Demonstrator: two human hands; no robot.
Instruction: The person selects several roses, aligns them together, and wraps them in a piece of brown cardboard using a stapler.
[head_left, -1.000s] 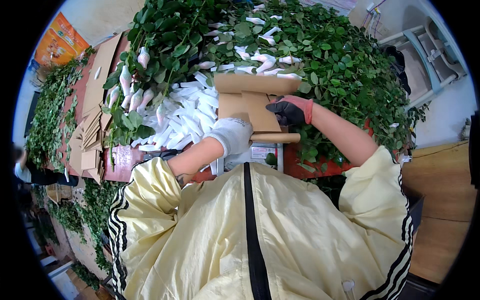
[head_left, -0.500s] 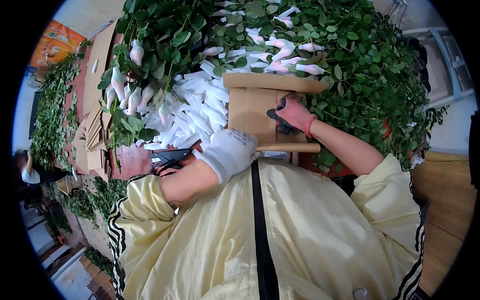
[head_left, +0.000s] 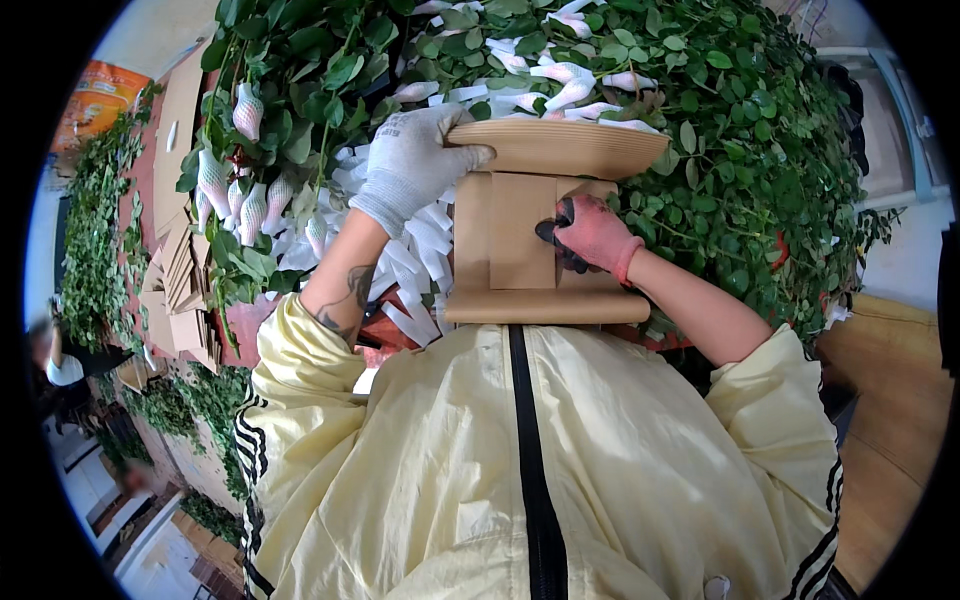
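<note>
Progress, biggest item first. Leafy stems (head_left: 740,120) cover most of the far side and right of the red desk (head_left: 378,328). Many carry buds in pale netting, such as the netted buds (head_left: 212,183) at left; we count those as already sleeved. A heap of loose white sleeves (head_left: 430,240) lies unused. The cardboard sheet (head_left: 525,230) is at the middle of the near side, in front of us, and we judge it partly folded: its near edge (head_left: 545,308) is turned over, the centre panel (head_left: 522,235) lies flat, and the curved far flap (head_left: 570,147) stands up. We see no fastening and no stem inside the fold.

Grips: our left hand (head_left: 415,165), grey-gloved, pinches the left end of the far flap, thumb on the near face. Our right hand (head_left: 590,240), in a pink glove with dark fingertips, rests with curled fingers at the centre panel's right edge; pinching or only pressing, we cannot tell.

Room: foliage crowds the right side, the yellow jacket (head_left: 450,430) comes right up to the near edge, and sleeves lie just beside the left edge. Upward looks the freest direction, in our judgement.
</note>
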